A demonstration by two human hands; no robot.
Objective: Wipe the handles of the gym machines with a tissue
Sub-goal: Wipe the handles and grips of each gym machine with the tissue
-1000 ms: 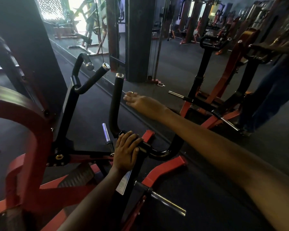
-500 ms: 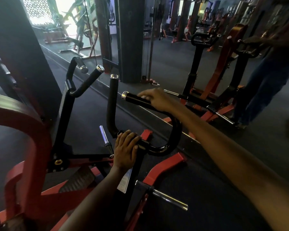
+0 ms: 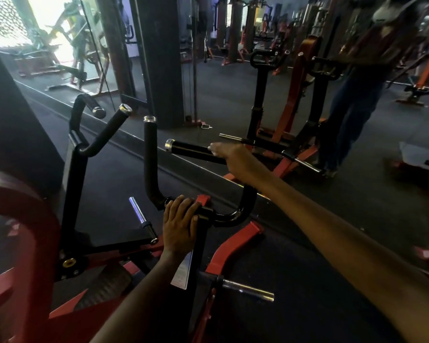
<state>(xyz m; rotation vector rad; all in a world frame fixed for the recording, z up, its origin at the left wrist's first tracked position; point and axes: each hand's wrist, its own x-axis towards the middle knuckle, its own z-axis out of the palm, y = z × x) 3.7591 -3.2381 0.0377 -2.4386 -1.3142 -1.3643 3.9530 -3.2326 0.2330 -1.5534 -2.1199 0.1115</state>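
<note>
Nearest, at about 6 o'clock in the view, the left hand [image 3: 181, 222] lies over the low black crossbar [image 3: 208, 211] of the machine, fingers curled across the top of it where the U-shaped bar meets the upright post. That grip looks like bracing: it probably keeps the pivoting arm from swinging while the other hand works.

Further out, toward 12 o'clock from that hand, the right hand [image 3: 235, 157] is wrapped round the horizontal handle [image 3: 191, 151], near its inner end, arm stretched long across the frame. A small pale patch shows at the fingers; it may be the tissue, but it is too blurred to be sure. I judge this to be the wiping stroke on that handle.

The handle itself is a black, matte tube with a bright metal cap [image 3: 169, 145] at its free end, pointing toward 9 o'clock. Just beside it stands the upright handle [image 3: 149, 154], similar in finish, untouched by either hand.

Further left, at 10 o'clock, the forked pair of handles [image 3: 97, 139] waits, well apart from both hands
</note>
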